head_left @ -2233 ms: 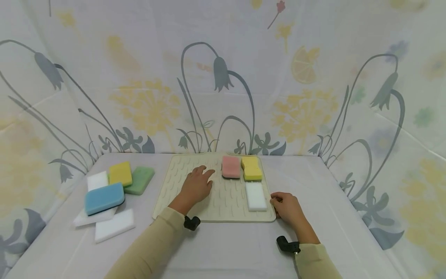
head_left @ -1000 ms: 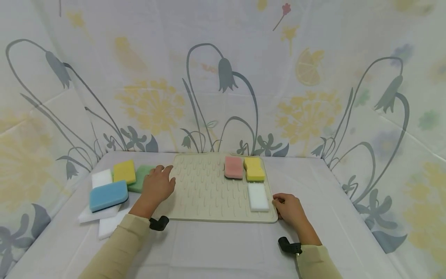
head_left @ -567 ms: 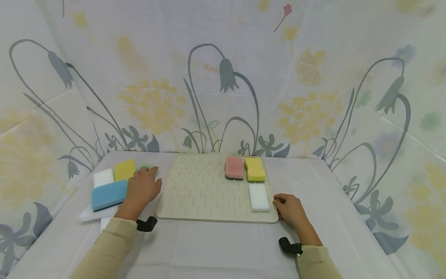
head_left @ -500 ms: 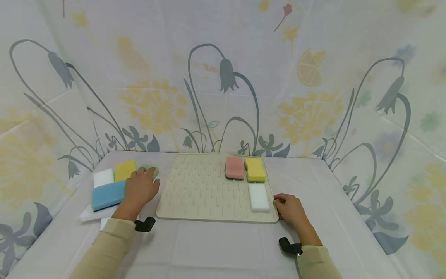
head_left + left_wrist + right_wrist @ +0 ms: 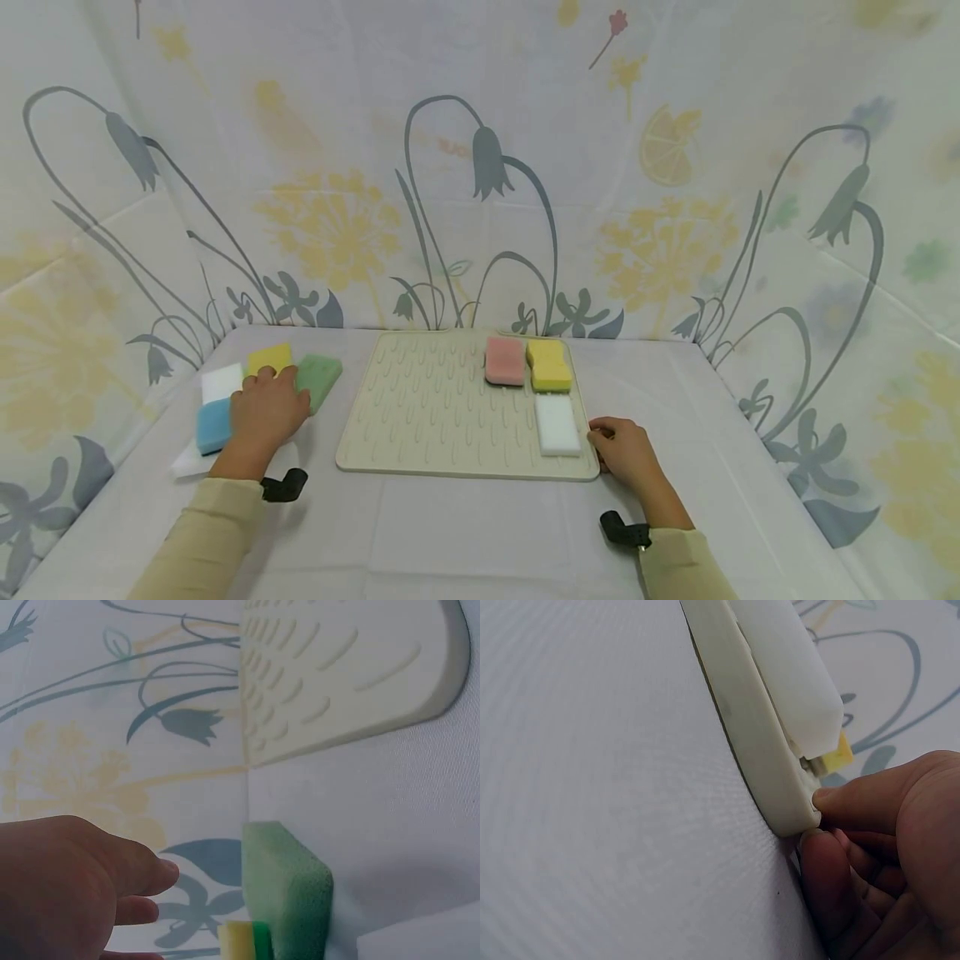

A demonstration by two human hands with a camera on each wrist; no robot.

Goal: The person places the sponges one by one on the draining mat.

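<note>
In the head view my left hand (image 5: 268, 412) hovers over the sponge pile at left, fingertips at the near edge of a yellow sponge (image 5: 268, 356). It partly covers a blue sponge (image 5: 213, 423). A green sponge (image 5: 318, 379) lies just right of the fingers. The left wrist view shows the thumb and loose fingers apart from the green sponge (image 5: 289, 885). My right hand (image 5: 622, 450) pinches the near right corner of a beige dish drying mat (image 5: 435, 417); in the right wrist view the thumb sits at the top of the mat's rim (image 5: 742, 727).
On the mat's right side lie a pink sponge (image 5: 505, 360), a yellow wavy-edged sponge (image 5: 549, 365) and a white sponge block (image 5: 557, 425). Another white block (image 5: 222, 382) sits at the pile's left. A patterned cloth (image 5: 480, 208) hangs behind the table.
My left hand has moved left from over the mat, across the green sponge, to the yellow and blue ones. The green sponge shows again. My right hand stays at the mat's corner.
</note>
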